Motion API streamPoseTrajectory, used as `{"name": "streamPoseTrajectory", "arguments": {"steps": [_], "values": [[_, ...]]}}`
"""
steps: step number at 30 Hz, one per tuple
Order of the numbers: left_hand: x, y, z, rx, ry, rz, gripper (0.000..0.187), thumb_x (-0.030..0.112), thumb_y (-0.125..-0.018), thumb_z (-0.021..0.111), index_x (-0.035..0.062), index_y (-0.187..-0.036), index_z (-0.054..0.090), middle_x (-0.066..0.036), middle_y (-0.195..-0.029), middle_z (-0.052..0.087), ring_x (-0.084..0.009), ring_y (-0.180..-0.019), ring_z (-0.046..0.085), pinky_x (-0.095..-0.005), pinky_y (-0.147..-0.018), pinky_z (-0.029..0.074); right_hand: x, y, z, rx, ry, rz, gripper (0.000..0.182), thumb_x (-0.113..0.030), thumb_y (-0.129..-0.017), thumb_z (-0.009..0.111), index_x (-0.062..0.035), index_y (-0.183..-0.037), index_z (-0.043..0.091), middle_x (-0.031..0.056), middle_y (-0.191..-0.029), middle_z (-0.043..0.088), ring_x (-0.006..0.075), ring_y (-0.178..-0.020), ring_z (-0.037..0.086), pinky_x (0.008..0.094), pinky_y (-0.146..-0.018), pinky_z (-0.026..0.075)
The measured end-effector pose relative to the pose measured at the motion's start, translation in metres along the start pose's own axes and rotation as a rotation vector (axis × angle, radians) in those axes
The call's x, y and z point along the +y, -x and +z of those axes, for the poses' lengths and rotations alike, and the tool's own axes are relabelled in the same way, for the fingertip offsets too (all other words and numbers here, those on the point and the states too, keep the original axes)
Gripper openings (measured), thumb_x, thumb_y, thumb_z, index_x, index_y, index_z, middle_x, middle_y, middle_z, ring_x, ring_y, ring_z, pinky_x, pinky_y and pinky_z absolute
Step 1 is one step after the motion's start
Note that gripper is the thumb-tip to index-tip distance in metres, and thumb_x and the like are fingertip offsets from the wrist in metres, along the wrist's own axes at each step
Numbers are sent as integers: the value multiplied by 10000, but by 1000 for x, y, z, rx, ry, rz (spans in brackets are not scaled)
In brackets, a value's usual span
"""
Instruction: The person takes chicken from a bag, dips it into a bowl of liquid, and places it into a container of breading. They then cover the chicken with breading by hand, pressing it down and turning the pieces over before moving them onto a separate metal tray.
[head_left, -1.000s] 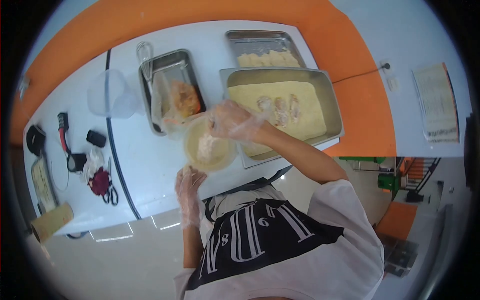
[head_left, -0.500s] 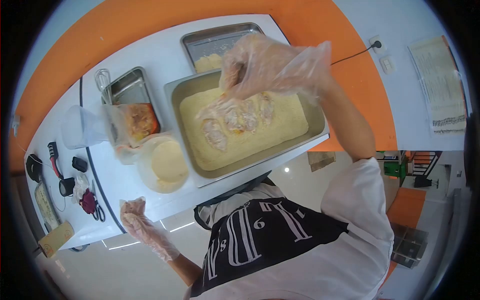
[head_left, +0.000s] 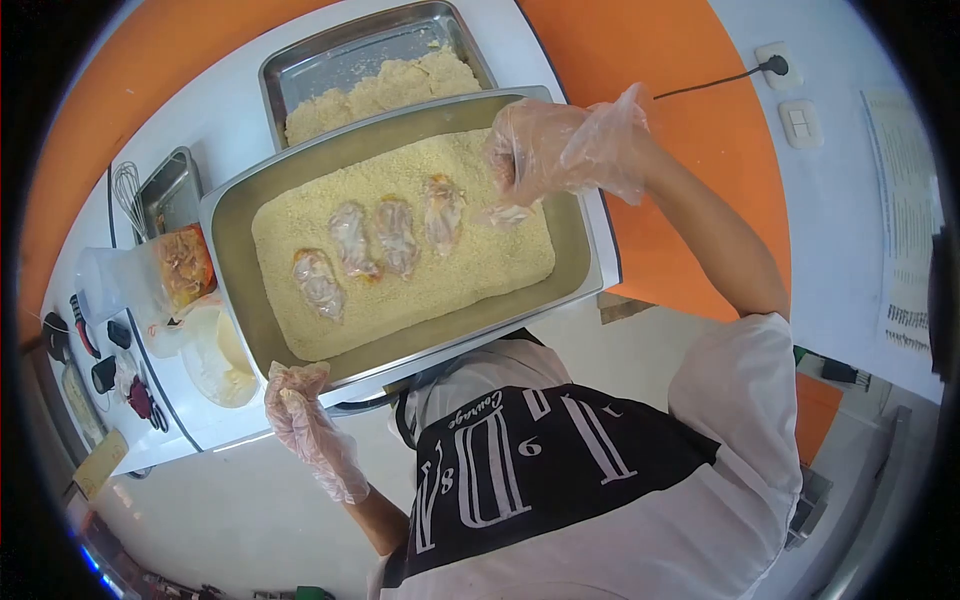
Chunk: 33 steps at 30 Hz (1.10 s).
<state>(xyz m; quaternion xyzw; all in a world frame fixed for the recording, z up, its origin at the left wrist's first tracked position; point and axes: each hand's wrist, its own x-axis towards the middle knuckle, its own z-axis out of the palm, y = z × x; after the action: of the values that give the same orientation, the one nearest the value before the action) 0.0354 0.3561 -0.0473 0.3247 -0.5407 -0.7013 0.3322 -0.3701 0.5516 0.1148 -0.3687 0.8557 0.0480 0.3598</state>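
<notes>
My right hand [head_left: 555, 160], in a clear plastic glove, hovers over the right end of a large steel tray [head_left: 228, 215] filled with breadcrumbs. Its fingers are bunched and point down, with batter-smeared tips just above the crumbs. Several battered chicken pieces [head_left: 385, 235] lie in a row on the crumbs to the left of that hand. My left hand [head_left: 298, 405], also gloved, is curled loosely below the tray's front corner and holds nothing I can see.
A second steel tray [head_left: 300, 60] with crumbed pieces stands behind the big one. To the left are a batter bowl [head_left: 215, 355], a plastic bag of marinated chicken [head_left: 180, 265], a small tray [head_left: 170, 195] with a whisk [head_left: 128, 190], and scissors and small tools [head_left: 135, 385]. The counter's front edge runs by my apron.
My right hand carried a battered piece from the bowl to the crumb tray, laid it in the row and moved right. My left hand dropped off the counter edge. My view moved closer to the tray.
</notes>
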Motion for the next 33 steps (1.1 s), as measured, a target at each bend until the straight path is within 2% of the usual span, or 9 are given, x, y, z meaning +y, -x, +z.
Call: {"name": "streamPoseTrajectory", "arguments": {"steps": [8, 10, 13, 17, 21, 24, 26, 30, 33], "values": [[3, -5, 41, 80, -153, -68, 431, 246, -1094, 670, -33, -1412, 589, -145, -1175, 702, -263, -1091, 697, -447, -1006, 601, 57, -79, 27, 263, -362, -87, 275, -202, -885, 743, -124, -1145, 782, 45, -1073, 784, 205, -931, 712, 374, -825, 549], [4, -14, 50, 138, -196, -97, 354, 195, -1085, 679, -23, -1359, 625, -145, -1182, 693, -264, -1090, 692, -444, -1005, 601, 31, -39, -7, 10, -374, 241, 380, -285, -944, 704, -145, -1296, 732, 64, -1208, 767, 210, -1054, 716, 404, -943, 543], [23, -33, 63, -133, -690, -235, 366, 114, -1018, 707, 17, -1368, 660, -152, -1286, 690, -269, -1204, 654, -384, -1027, 540, 73, -64, 55, -144, -442, -73, 505, -490, -997, 659, -92, -1304, 708, 132, -1253, 755, 269, -1172, 706, 435, -1043, 514], [-3, -59, 63, -820, -1385, -328, 579, 440, -1075, 613, 31, -1483, 575, -247, -1473, 605, -445, -1305, 609, -506, -1136, 466, 36, -40, 137, -432, -310, -41, 837, -643, -983, 652, 78, -1404, 593, 295, -1361, 678, 389, -1344, 630, 493, -1139, 476], [-28, -61, 87, -830, -1512, -434, 697, 571, -1076, 540, 68, -1558, 507, -285, -1529, 562, -467, -1398, 546, -557, -1184, 411, 20, -40, 200, -412, -308, 119, 1045, -766, -952, 606, 98, -1525, 474, 327, -1403, 635, 443, -1354, 613, 498, -1175, 471], [-39, -66, 83, -960, -1443, -668, 556, 415, -1072, 599, 97, -1524, 540, -293, -1478, 553, -483, -1386, 533, -522, -1166, 428, 0, -55, 206, -508, -394, 111, 1037, -764, -942, 619, 108, -1488, 489, 330, -1443, 602, 436, -1395, 581, 499, -1184, 461], [-80, -53, 39, -1338, -1389, 141, 439, 293, -1093, 542, 122, -1497, 547, -315, -1425, 525, -524, -1323, 520, -555, -1113, 438, -19, -63, 218, -459, -450, 53, 1023, -768, -924, 636, 105, -1445, 524, 334, -1440, 602, 434, -1388, 583, 507, -1179, 459], [-82, -56, 44, -1360, -1167, 30, 570, 160, -1082, 467, 73, -1639, 382, -390, -1398, 560, -574, -1435, 457, -586, -1266, 305, -61, -96, 282, -310, -710, -171, 1052, -722, -781, 805, 86, -1414, 574, 334, -1427, 625, 445, -1338, 622, 502, -1136, 487], [-92, -56, 34, -1220, -1083, 46, 449, 153, -1082, 521, 117, -1530, 518, -330, -1424, 507, -536, -1259, 540, -566, -1073, 476, -98, -111, 276, -454, -623, 35, 985, -620, -746, 864, 53, -1410, 586, 311, -1373, 665, 433, -1268, 667, 494, -1087, 524]]}}
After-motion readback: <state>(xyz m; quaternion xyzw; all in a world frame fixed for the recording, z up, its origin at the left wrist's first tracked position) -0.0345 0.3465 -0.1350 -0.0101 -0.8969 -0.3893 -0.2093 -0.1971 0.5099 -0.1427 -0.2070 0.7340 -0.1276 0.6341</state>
